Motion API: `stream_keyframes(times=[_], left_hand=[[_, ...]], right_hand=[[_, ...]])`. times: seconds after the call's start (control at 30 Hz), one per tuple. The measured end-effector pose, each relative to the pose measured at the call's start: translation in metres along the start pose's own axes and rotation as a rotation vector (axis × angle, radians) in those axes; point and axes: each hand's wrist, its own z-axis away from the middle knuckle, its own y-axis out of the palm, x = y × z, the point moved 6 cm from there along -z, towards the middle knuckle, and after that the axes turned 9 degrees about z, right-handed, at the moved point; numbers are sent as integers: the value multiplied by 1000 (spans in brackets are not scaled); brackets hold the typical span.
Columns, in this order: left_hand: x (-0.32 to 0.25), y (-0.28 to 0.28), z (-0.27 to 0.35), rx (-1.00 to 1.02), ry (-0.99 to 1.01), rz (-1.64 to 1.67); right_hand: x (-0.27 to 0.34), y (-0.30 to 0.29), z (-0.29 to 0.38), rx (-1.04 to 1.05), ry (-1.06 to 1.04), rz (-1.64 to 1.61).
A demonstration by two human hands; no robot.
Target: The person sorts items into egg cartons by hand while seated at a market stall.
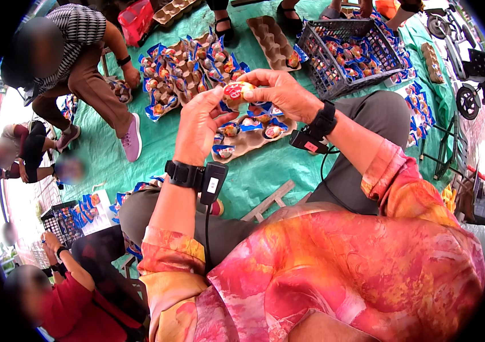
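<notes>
Between my two hands, above the trays, is an egg-shaped item in a gold and red printed wrapper (234, 91). My right hand (278, 92) pinches its right side with thumb and fingers. My left hand (201, 117) is at its left side, fingertips close to it or touching; which one is hard to tell. Just below my hands lies a cardboard egg tray (246, 145) with several wrapped items in blue-edged film. Farther off, more cardboard egg trays (182, 79) hold many of the same wrapped items.
A black plastic crate (332, 81) of wrapped items stands at the upper right, beside a cardboard tray (270, 40) with one item. Green sheeting (174, 149) covers the ground. A wooden stool (270, 201) is below my arms. People sit or bend at the left; others' feet show at the top.
</notes>
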Motion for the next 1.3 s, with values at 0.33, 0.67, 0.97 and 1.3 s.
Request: stream_keyframes(times=[0.33, 0.67, 0.97, 1.3], left_hand=[[17, -26, 2, -70, -109, 41], [11, -34, 21, -144, -100, -271], [-66, -38, 55, -88, 203, -265], [-114, -31, 75, -69, 335, -357]], right_hand=[[-12, 7, 1, 98, -55, 206], [-64, 7, -7, 242, 255, 52], [-195, -37, -3, 130, 586, 347], [-308, -34, -32, 132, 750, 985]])
